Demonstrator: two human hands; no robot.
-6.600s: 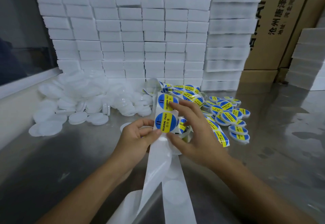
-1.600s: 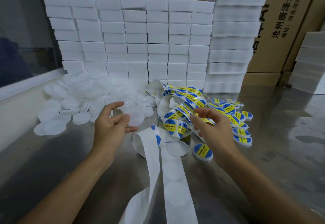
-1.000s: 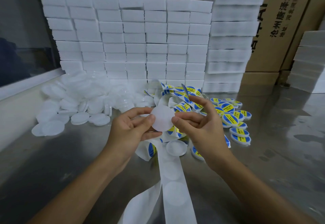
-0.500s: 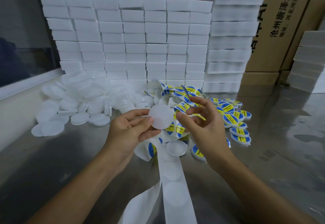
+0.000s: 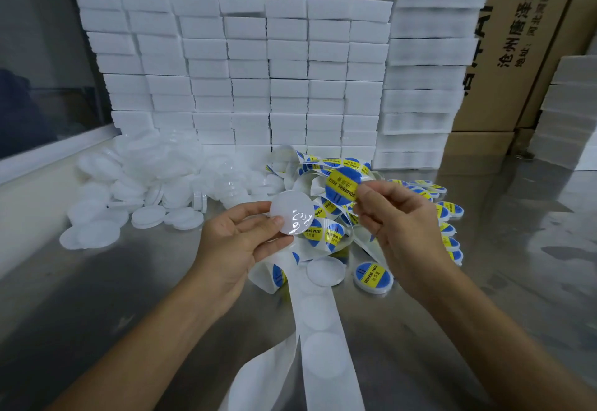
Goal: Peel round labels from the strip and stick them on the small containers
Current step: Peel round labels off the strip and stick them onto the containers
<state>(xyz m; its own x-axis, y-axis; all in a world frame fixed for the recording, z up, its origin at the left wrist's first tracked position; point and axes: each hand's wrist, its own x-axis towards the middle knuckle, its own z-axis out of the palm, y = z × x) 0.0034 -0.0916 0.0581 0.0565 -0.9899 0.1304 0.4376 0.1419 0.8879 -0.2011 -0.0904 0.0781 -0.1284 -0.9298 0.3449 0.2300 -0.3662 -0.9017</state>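
My left hand [image 5: 240, 242] holds a small round white container [image 5: 292, 212] by its edge, flat face toward me. My right hand [image 5: 399, 220] pinches a round blue-and-yellow label [image 5: 342, 184], lifted off the strip, just right of and slightly above the container. The label strip [image 5: 326, 233] lies tangled behind both hands, and its empty white backing [image 5: 326, 339] trails toward me. An unlabelled container [image 5: 326, 271] and a labelled one [image 5: 373, 276] lie on the table below my hands.
A heap of plain white containers [image 5: 145, 184] fills the left of the steel table [image 5: 113, 297]. Several labelled containers [image 5: 447, 213] lie at the right. Stacked white boxes [image 5: 274, 71] and cardboard cartons [image 5: 517, 39] wall off the back.
My left hand picked a plain container from the pile and brought it to the middle. My right hand has pulled a label free of the strip and holds it beside the container.
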